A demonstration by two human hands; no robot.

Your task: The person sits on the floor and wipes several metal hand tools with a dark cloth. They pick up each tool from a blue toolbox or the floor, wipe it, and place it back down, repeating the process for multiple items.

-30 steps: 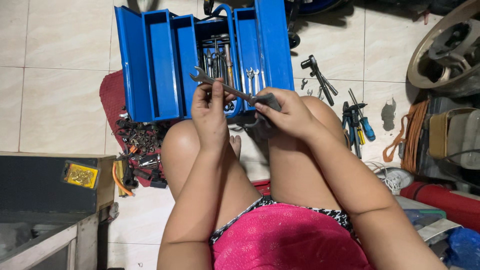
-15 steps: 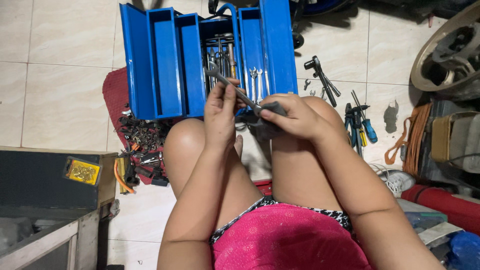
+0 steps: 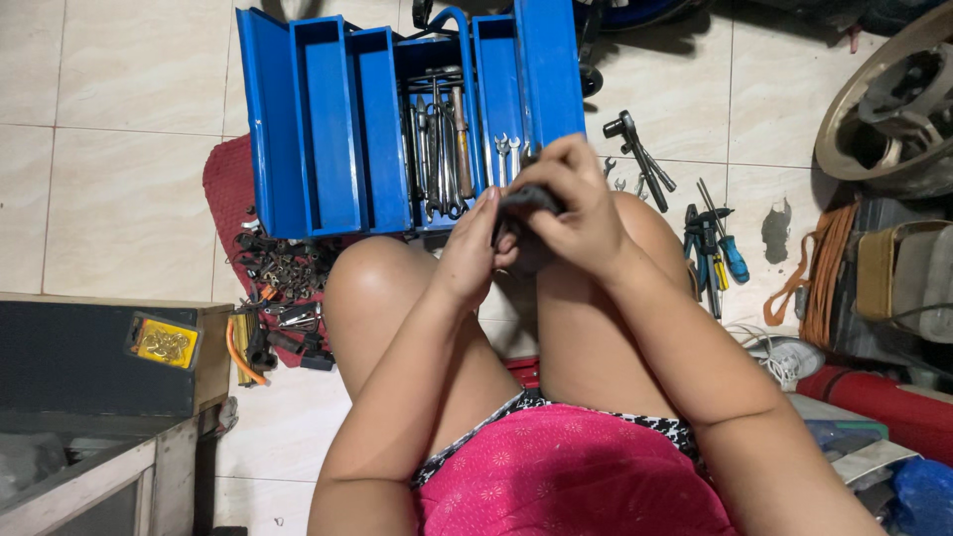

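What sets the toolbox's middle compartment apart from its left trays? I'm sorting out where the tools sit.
The middle compartment is packed with wrenches and other long metal tools; the left trays show only bare blue bottoms. The middle compartment lies right beyond the left hand and right hand; the left trays stand off to the side. All are blue metal.

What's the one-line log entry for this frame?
left hand: touching dark tool | right hand: gripping it | blue toolbox: open

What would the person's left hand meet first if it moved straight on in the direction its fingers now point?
The left hand points up and to the right, so it would first press further into the dark tool it already touches, gripped by the right hand. Beyond lies the open blue toolbox; depth is unclear.
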